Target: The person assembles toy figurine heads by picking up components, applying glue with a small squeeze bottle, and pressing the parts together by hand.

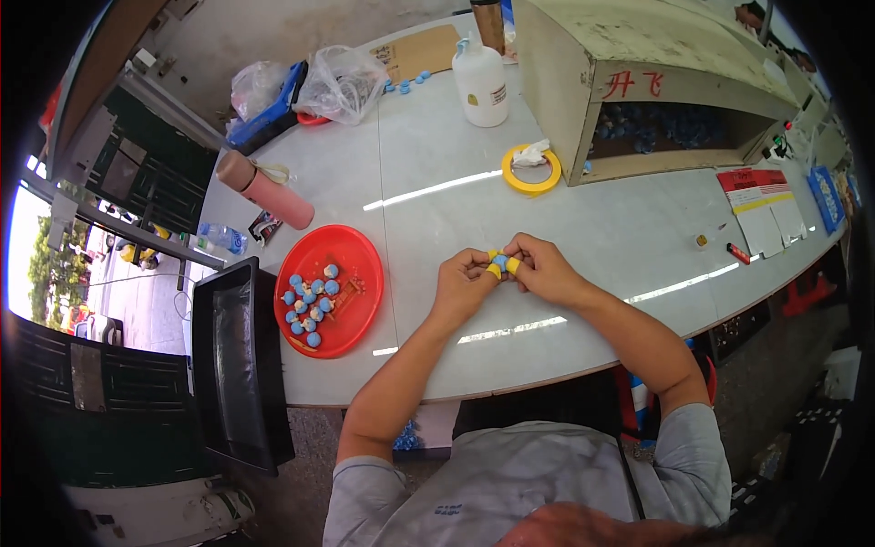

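Listener: What are the hands doing?

Onlooker: The left hand [463, 281] and right hand [542, 271] meet over the pale table [437, 351], both pinching one small blue piece [499, 262] between their fingertips. Yellow covers [513, 265] wrap some of those tips.

Listener: What might go wrong?

Onlooker: Nearest first, the piece itself. It's small and the covers may be slick, so I'd judge that an uneven squeeze could make it slip or shoot away. The fingers hide much of it, so a flaw could go unnoticed. Further left, a round red tray [366, 260] holds a cluster of blue balls [317, 286] with whitish bits; a swing of the left elbow could knock it and set some rolling.

Listener: Any writing?

Onlooker: Closest, the grey shirt [538, 465] carries small blue lettering, too blurred for me to make out. Away to the right lies a red-and-yellow printed sheet [755, 182]. Beyond the hands, a worn, pale green cabinet [554, 82] bears two large, hand-painted red characters [633, 86] above its opening. Farther back, a white bottle [480, 87] has dark print, too tiny to read. I can't pick out any brand.
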Action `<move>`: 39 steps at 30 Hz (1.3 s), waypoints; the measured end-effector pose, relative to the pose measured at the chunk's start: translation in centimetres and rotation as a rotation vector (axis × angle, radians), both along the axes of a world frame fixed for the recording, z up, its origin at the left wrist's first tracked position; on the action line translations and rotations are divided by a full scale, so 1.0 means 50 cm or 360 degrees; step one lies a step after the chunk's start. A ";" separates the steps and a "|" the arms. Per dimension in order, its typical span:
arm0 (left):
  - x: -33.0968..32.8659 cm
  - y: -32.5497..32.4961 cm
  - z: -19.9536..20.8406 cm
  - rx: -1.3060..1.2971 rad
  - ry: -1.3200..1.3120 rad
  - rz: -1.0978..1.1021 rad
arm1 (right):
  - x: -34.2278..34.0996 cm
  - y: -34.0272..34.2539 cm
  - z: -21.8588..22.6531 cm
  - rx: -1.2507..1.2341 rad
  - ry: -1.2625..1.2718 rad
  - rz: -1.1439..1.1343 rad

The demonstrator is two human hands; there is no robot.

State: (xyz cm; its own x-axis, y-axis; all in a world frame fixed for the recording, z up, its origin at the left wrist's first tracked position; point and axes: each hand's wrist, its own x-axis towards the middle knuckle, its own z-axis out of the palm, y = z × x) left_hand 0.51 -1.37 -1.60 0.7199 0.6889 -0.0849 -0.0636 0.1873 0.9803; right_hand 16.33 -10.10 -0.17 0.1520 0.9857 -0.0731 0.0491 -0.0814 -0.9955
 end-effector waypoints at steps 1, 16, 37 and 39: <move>0.001 0.003 -0.002 0.0050 0.0045 0.0013 | -0.001 0.001 0.002 0.0014 0.0011 -0.0008; -0.006 0.018 -0.007 -0.0029 -0.0040 0.0001 | 0.016 0.010 0.000 -0.0101 0.0142 0.0118; -0.002 0.025 0.032 -0.0143 0.0174 -0.0058 | 0.010 0.012 0.008 -0.0157 0.0170 0.0060; -0.004 0.027 0.036 -0.0186 0.0215 -0.0047 | 0.007 0.011 0.011 -0.0160 0.0230 0.0054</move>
State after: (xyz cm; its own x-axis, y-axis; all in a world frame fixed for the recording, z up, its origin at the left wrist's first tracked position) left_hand 0.33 -0.04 0.22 0.7165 0.6472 -0.2605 0.0743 0.3005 0.9509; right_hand 16.68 -9.53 0.37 0.0998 0.9767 -0.1902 -0.0897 -0.1816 -0.9793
